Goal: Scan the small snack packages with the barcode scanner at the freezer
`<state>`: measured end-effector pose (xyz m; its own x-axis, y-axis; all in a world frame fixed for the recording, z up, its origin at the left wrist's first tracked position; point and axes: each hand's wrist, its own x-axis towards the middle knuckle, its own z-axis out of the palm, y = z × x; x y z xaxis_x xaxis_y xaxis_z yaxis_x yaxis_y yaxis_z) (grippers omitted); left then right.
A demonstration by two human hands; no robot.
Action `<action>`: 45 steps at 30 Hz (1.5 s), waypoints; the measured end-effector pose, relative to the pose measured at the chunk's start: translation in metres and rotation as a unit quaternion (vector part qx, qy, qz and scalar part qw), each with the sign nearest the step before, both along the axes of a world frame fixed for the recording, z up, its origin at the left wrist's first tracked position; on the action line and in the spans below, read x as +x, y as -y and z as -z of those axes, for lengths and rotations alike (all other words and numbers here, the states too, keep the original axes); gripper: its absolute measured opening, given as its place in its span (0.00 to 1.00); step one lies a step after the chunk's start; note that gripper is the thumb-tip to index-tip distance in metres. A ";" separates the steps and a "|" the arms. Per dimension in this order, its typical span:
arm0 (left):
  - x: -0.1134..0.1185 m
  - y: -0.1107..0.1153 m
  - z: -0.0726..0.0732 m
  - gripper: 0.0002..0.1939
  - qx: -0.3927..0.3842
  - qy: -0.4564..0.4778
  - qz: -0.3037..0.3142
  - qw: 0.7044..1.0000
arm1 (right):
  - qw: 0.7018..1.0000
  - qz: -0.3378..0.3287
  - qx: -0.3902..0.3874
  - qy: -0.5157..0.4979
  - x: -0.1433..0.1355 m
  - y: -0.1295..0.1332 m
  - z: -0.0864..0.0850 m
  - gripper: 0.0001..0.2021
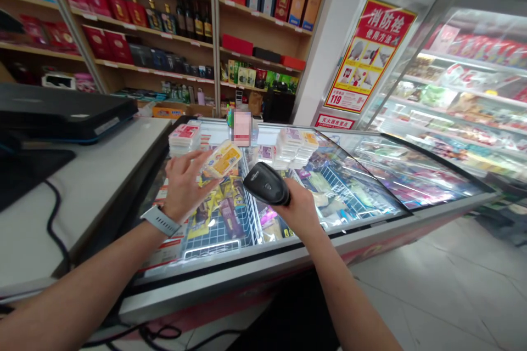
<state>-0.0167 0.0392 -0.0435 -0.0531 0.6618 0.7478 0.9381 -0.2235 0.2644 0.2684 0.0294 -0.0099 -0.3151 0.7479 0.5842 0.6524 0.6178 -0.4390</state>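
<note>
My left hand [186,184], with a pale watch on the wrist, holds a small clear pack with yellow contents and a label [224,159] between thumb and fingers. My right hand [300,205] grips the handle of a black barcode scanner [267,184], whose head points left toward the pack. Both hands are above the glass top of a chest freezer [362,225]. Stacked white packs with red labels [184,137] stand on the glass behind my left hand. More stacks with purple and yellow labels [294,148] stand beyond the scanner.
On the left, a light counter [99,175] bears a black device [66,112] and a dark cable [55,219]. Behind the freezer rise shelves [181,38] of boxes and bottles. A red poster [362,55] hangs on the pillar, near a lit display cooler [465,82].
</note>
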 end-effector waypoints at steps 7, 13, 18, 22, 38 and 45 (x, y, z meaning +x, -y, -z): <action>0.000 -0.003 0.005 0.31 0.004 -0.006 -0.001 1.000 | 0.998 -0.013 -0.041 -0.049 0.000 -0.004 0.007 0.07; 0.000 -0.006 0.007 0.31 -0.014 -0.003 -0.005 1.000 | 0.998 -0.008 -0.038 -0.053 -0.003 -0.012 0.013 0.07; -0.001 -0.007 0.008 0.30 -0.029 -0.008 -0.019 0.999 | 0.998 0.007 -0.031 -0.053 -0.007 -0.015 0.017 0.05; -0.001 -0.008 0.010 0.30 -0.025 -0.016 -0.012 1.000 | 0.998 0.005 -0.028 -0.048 -0.008 -0.015 0.018 0.04; -0.006 -0.012 0.014 0.30 0.026 -0.047 -0.004 0.999 | 0.998 0.002 -0.029 -0.047 -0.009 -0.016 0.011 0.06; -0.009 -0.015 0.016 0.31 0.027 -0.039 -0.007 0.999 | 0.999 0.005 -0.025 -0.038 -0.010 -0.015 0.011 0.08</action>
<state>-0.0261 0.0538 -0.0592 -0.0018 0.6196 0.7849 0.9586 -0.2224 0.1778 0.2579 0.0448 -0.0213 -0.2634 0.7800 0.5676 0.6221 0.5871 -0.5180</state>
